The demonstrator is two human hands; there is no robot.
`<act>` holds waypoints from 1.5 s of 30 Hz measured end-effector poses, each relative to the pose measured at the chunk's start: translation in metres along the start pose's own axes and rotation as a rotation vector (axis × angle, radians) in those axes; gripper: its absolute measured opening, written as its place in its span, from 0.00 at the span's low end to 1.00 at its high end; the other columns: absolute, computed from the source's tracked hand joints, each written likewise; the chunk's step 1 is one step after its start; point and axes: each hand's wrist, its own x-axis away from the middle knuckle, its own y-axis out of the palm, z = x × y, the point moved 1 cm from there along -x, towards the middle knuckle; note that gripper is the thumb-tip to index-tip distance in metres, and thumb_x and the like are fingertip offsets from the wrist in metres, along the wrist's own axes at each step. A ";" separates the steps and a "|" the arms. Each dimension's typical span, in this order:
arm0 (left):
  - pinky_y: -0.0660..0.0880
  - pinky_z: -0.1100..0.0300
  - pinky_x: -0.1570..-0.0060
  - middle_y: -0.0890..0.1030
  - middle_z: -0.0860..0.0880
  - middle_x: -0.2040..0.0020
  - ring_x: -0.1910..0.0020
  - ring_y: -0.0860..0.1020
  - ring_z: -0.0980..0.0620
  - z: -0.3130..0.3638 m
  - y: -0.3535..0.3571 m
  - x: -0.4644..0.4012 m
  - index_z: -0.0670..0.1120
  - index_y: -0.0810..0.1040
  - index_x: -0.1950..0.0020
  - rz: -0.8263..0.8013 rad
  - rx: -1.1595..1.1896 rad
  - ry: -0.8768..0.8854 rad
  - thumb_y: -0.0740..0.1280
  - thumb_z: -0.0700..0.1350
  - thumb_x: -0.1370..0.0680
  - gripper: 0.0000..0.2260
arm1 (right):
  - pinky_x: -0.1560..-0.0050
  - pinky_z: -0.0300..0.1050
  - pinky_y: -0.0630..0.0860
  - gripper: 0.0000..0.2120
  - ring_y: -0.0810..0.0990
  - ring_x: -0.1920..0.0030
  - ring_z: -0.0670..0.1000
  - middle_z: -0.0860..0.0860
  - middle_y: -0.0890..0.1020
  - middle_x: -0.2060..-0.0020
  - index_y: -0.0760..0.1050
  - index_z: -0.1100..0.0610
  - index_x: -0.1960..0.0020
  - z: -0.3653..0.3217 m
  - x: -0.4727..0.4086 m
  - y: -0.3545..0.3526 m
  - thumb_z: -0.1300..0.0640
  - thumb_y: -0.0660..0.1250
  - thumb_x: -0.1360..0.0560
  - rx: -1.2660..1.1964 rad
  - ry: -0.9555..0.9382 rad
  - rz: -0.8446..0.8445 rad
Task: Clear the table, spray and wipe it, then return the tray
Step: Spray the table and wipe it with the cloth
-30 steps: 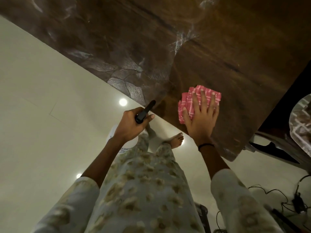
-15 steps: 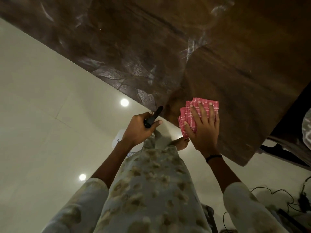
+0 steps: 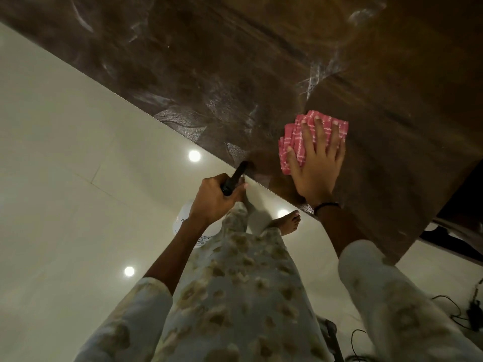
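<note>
She's wiping now. The right hand (image 3: 317, 165) lies flat, fingers spread, pressing a folded pink cloth (image 3: 311, 137) onto the dark desk (image 3: 235, 74) right of centre in the frame, close to its near edge. The left hand (image 3: 214, 199) grips the spray bottle (image 3: 190, 226) by its black trigger, held off the desk over the floor at lower centre. Streaks show toward the upper left; I'd say long overlapping passes with even pressure would clear them. No tray in sight.
</note>
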 end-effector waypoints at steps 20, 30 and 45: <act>0.64 0.68 0.70 0.70 0.50 0.73 0.73 0.67 0.55 0.000 -0.058 -0.018 0.42 0.77 0.59 0.159 0.099 0.049 0.69 0.53 0.26 0.14 | 0.27 0.63 0.53 0.33 0.55 0.25 0.62 0.54 0.60 0.24 0.56 0.48 0.24 -0.071 -0.025 0.003 0.34 0.49 0.24 0.037 -0.128 -0.022; 0.64 0.71 0.70 0.69 0.51 0.73 0.73 0.67 0.56 -0.002 -0.074 -0.023 0.40 0.77 0.59 0.154 0.130 0.031 0.70 0.53 0.27 0.15 | 0.27 0.62 0.54 0.33 0.54 0.24 0.59 0.52 0.59 0.24 0.57 0.49 0.24 -0.052 0.010 0.014 0.35 0.53 0.23 0.062 -0.462 -0.042; 0.64 0.71 0.72 0.70 0.54 0.74 0.74 0.68 0.55 0.015 -0.088 -0.041 0.40 0.77 0.60 0.118 0.118 0.086 0.71 0.53 0.28 0.15 | 0.26 0.61 0.52 0.30 0.54 0.24 0.57 0.51 0.61 0.24 0.60 0.49 0.25 -0.100 0.000 0.014 0.37 0.51 0.23 -0.024 -0.446 -0.040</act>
